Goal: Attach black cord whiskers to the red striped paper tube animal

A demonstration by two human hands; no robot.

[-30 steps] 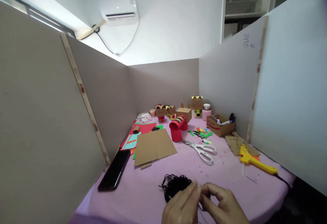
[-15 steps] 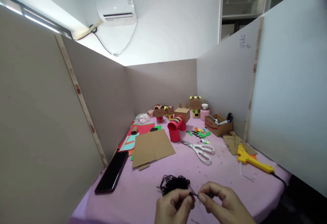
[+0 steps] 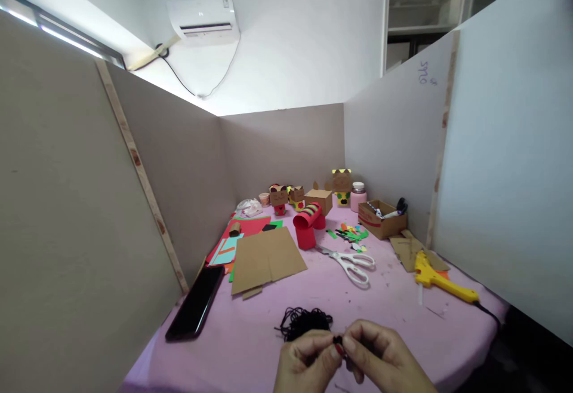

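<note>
At the near edge of the table, my left hand (image 3: 308, 360) and my right hand (image 3: 380, 354) meet fingertip to fingertip. Both pinch a small gathered bit of black yarn (image 3: 337, 340) between thumb and forefinger. A dark red spot shows at the left thumb tip; I cannot tell what it is. Just beyond my left hand lies a loose, looped bundle of black yarn (image 3: 304, 322), its near side partly covered by the fingers. Whether the pinched bit still joins the bundle is hidden.
White scissors (image 3: 353, 266) lie near a red paper piece (image 3: 306, 236). A cardboard sheet (image 3: 268, 261) and phone (image 3: 196, 303) are left. On the right are a yellow glue gun (image 3: 441, 282), its cord, and a cardboard box (image 3: 382, 223). Partitions (image 3: 170, 142) enclose the table.
My right hand has moved left until its fingertips touch those of my left. The short strand stretched between them is now bunched at the fingertips.
</note>
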